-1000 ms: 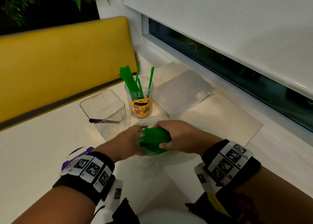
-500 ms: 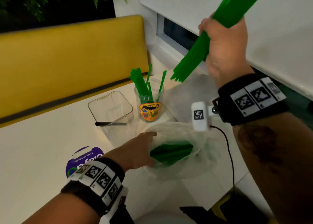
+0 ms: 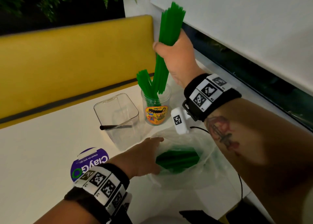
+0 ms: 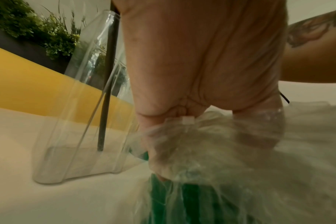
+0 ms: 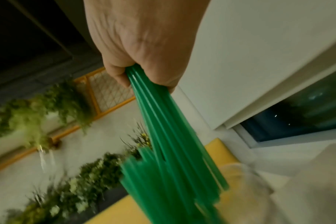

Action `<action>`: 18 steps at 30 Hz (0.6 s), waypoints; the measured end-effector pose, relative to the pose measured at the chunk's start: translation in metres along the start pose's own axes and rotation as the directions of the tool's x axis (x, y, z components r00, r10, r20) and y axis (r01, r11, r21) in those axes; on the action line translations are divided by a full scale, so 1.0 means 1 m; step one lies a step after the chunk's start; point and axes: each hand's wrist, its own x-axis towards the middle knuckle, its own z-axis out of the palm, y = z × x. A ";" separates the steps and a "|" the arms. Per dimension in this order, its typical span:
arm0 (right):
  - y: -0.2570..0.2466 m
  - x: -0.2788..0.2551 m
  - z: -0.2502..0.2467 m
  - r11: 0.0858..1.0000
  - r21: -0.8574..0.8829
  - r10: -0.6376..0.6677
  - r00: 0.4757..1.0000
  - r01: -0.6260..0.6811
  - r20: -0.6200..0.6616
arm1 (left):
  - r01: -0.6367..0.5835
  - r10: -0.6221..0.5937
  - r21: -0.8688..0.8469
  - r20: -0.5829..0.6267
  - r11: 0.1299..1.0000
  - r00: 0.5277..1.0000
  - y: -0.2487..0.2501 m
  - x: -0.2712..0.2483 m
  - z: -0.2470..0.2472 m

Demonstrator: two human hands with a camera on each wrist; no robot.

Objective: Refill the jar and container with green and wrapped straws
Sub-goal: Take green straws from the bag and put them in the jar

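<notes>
On the pale desk (image 3: 33, 147) we saw, furthest left, a round purple sticker (image 3: 89, 162) with white lettering, partly hidden by our left wristband. Just beyond it stood a clear, square-sided plastic container (image 3: 116, 118), upright, with a single dark straw (image 3: 115, 127) lying across inside it; in the left wrist view that container (image 4: 82, 121) stood just beside the bag. Our left hand (image 3: 140, 157) lay at the mouth of a thin, translucent plastic bag (image 3: 208, 164) on the desk, and the left wrist view showed its fingers (image 4: 163, 121) curled and pinching the gathered film of the bag (image 4: 230, 144). Inside the bag lay a loose heap of green plastic straws (image 3: 177, 159). Behind the bag, right of the container, stood a clear round jar with a bright cartoon label (image 3: 156, 110), already holding some green straws that leaned left. Our right hand (image 3: 174, 54) was raised above the jar, fist closed round a thick bundle of green straws (image 3: 169, 25); the bundle's lower ends reached the jar's mouth, among the straws standing there. The right wrist view showed the same closed grip (image 5: 144, 50) on the bundle (image 5: 173, 144). A yellow padded seat back (image 3: 67, 63) ran behind the desk.
</notes>
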 end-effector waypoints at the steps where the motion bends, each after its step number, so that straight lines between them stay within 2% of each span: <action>1: 0.010 -0.003 0.000 0.999 -0.014 0.031 1.000 -0.031 -0.003 | 0.000 0.000 0.004 0.003 1.000 1.000 0.001 0.000 0.000; 3: 0.032 -0.015 0.001 0.992 -0.047 0.116 0.993 -0.115 0.030 | 0.006 -0.006 0.019 0.013 1.000 1.000 0.002 0.000 0.000; 5: 0.056 -0.029 0.002 0.981 -0.103 0.178 0.974 -0.165 0.138 | 0.014 -0.015 0.043 0.025 0.999 1.000 0.004 0.000 -0.001; 7: 0.071 -0.040 0.001 0.968 -0.212 0.185 0.956 -0.137 0.227 | 0.014 -0.017 0.060 0.034 0.998 0.999 0.006 0.000 -0.003; 9: 0.075 -0.046 -0.003 0.954 -0.288 0.144 0.966 -0.078 0.215 | 0.014 -0.017 0.068 0.040 0.998 0.999 0.007 0.001 -0.003; 10: 0.071 -0.046 -0.006 0.959 -0.283 0.087 0.980 -0.033 0.179 | 0.018 -0.021 0.068 0.043 0.997 0.999 0.008 0.001 -0.003; 12: 0.052 -0.044 -0.011 0.953 -0.253 -0.147 0.985 0.165 0.091 | 0.030 -0.033 0.067 0.046 0.997 0.998 0.008 0.001 -0.004; 13: 0.041 -0.042 -0.012 0.914 -0.277 -0.288 0.955 0.296 0.072 | 0.033 -0.036 0.072 0.048 0.997 0.998 0.008 0.002 -0.004; 14: 0.034 -0.038 -0.011 0.843 -0.346 -0.401 0.910 0.412 0.108 | 0.034 -0.039 0.083 0.051 0.996 0.998 0.009 0.003 -0.004; 15: 0.030 -0.035 -0.010 0.759 -0.428 -0.444 0.871 0.491 0.210 | 0.033 -0.038 0.097 0.053 0.995 0.998 0.010 0.004 -0.004; 16: 0.029 -0.033 -0.008 0.687 -0.519 -0.362 0.858 0.509 0.363 | 0.033 -0.040 0.111 0.057 0.993 0.998 0.012 0.004 -0.004; 17: 0.031 -0.032 -0.006 0.625 -0.610 -0.176 0.849 0.487 0.498 | 0.033 -0.040 0.121 0.059 0.992 0.997 0.013 0.005 -0.004; 18: 0.034 -0.035 -0.005 0.584 -0.673 0.004 0.828 0.454 0.561 | 0.034 -0.042 0.130 0.062 0.991 0.997 0.014 0.005 -0.004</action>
